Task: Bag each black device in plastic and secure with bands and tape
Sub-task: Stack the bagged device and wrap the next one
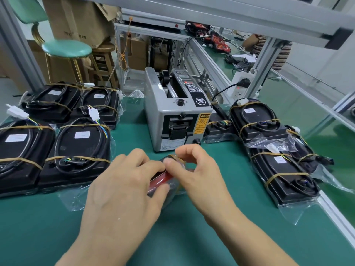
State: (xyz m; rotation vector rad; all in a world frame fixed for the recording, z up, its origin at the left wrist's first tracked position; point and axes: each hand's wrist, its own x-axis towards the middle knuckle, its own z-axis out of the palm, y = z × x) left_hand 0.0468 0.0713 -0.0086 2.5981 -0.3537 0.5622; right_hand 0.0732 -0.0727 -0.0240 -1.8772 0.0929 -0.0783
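Green mat (192,237): work surface. Bagged, banded devices: stack left (80,148), pile right (276,150), likely set aside as done. Tape dispenser (176,116): centre, within reach. Left hand (123,185): fingers curled round a red-cored tape roll (163,181), steadying it. Right hand (196,171): fingertips pinch at its rim, apparently seeking the tape end.

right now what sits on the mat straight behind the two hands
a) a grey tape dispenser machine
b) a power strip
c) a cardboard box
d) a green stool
a: the grey tape dispenser machine stands on the green mat directly beyond the left hand and right hand.
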